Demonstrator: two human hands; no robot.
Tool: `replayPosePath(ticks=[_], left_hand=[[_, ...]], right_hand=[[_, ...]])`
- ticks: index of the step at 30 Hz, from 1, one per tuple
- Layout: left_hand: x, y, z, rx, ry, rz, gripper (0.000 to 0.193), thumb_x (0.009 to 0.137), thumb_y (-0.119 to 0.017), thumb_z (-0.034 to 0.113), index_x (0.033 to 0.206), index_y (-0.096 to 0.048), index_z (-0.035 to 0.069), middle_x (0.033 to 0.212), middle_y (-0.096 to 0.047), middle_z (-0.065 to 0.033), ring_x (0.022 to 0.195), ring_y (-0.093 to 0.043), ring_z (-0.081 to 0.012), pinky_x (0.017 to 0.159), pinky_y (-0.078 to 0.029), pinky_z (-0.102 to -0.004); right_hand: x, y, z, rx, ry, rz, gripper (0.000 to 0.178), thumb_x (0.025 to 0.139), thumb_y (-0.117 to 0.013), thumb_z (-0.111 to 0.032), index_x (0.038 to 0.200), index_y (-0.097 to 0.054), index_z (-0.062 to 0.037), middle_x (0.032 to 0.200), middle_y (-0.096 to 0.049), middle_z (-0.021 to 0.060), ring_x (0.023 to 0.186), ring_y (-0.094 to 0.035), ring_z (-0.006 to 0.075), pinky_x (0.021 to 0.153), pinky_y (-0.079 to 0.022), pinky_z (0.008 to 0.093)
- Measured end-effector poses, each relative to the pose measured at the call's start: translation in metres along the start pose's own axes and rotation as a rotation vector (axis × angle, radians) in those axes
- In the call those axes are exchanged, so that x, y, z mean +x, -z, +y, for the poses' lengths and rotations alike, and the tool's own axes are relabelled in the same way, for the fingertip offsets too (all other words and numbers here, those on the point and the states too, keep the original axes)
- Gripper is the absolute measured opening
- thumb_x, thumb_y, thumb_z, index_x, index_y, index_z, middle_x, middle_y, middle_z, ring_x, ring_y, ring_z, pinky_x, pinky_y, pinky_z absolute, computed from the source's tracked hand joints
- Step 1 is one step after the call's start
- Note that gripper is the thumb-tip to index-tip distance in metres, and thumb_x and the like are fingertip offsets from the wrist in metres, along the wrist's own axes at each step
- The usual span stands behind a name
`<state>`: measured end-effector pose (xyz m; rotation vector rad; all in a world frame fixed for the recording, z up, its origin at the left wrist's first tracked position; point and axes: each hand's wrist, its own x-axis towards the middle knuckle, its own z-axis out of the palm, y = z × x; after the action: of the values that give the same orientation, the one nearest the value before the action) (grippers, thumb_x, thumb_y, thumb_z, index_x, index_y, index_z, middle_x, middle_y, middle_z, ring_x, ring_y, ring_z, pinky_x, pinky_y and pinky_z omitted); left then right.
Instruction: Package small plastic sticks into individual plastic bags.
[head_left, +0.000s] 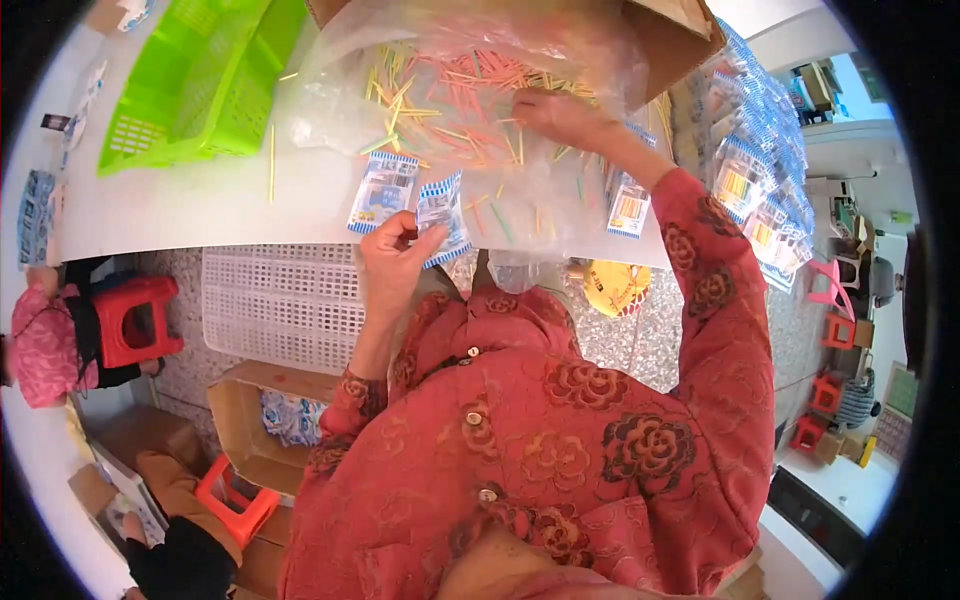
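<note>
My left hand (393,262) pinches a small blue-and-white plastic packet (442,212) at the table's near edge. Beside it a similar packet (384,192) lies flat on the table. Further off, my right hand (556,114) is in among a loose pile of thin pastel sticks (470,82), pink, yellow and green. Its fingers are drawn together; whatever is between them is hidden. The sticks lie on a clear plastic sheet (335,105) that spills from a cardboard box (680,40). Under my right forearm lies another packet (629,207), with coloured sticks showing inside.
A bright green basket (190,100) stands at the far left of the white table (310,215). Filled packets (750,160) are heaped on the right. Below the edge are a white plastic crate (280,300), a carton (240,410) and red stools (140,318). Other people (50,345) sit at left.
</note>
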<state>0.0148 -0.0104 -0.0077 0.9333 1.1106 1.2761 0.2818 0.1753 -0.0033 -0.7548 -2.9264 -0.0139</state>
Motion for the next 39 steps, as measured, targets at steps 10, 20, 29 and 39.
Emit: replayPosePath(ticks=[10,20,29,39], left_hand=[[0.001,-0.008,0.015,0.106,-0.028,-0.021,0.006,0.079,-0.068,0.002,0.078,-0.062,0.001,0.070,-0.059,0.0030,0.061,-0.049,-0.0009,0.053,-0.038,-0.0157],[0.008,-0.004,0.013,0.095,-0.057,-0.039,0.007,0.079,-0.069,0.005,0.077,-0.063,0.002,0.069,-0.058,0.0041,0.060,-0.046,-0.0004,0.052,-0.034,-0.0159],[0.021,-0.013,0.012,0.098,-0.093,-0.056,0.009,0.077,-0.071,0.006,0.077,-0.063,0.001,0.068,-0.058,0.0039,0.060,-0.046,-0.0010,0.052,-0.035,-0.0172],[0.047,-0.029,0.002,0.276,-0.184,-0.069,0.013,0.074,-0.073,0.008,0.075,-0.063,0.000,0.066,-0.058,0.0030,0.059,-0.047,-0.0017,0.052,-0.036,-0.0181]], right_hand=[[0.008,0.025,-0.009,0.892,-0.573,0.333,0.015,0.083,-0.062,-0.015,0.082,-0.059,-0.0004,0.069,-0.058,0.0050,0.060,-0.053,0.0083,0.054,-0.045,0.0275],[0.012,-0.013,-0.033,0.727,-0.524,0.336,0.012,0.079,-0.060,-0.011,0.085,-0.059,-0.0001,0.070,-0.059,0.0122,0.061,-0.054,0.0181,0.059,-0.045,0.0324],[0.010,-0.026,-0.034,0.671,-0.470,0.490,0.013,0.082,-0.056,-0.011,0.089,-0.061,-0.0015,0.076,-0.061,0.0130,0.064,-0.056,0.0195,0.061,-0.047,0.0318],[0.012,0.079,-0.054,1.310,-0.580,0.463,0.013,0.090,-0.056,-0.019,0.088,-0.061,-0.0072,0.068,-0.051,-0.0052,0.060,-0.041,0.0027,0.053,-0.032,0.0183]])
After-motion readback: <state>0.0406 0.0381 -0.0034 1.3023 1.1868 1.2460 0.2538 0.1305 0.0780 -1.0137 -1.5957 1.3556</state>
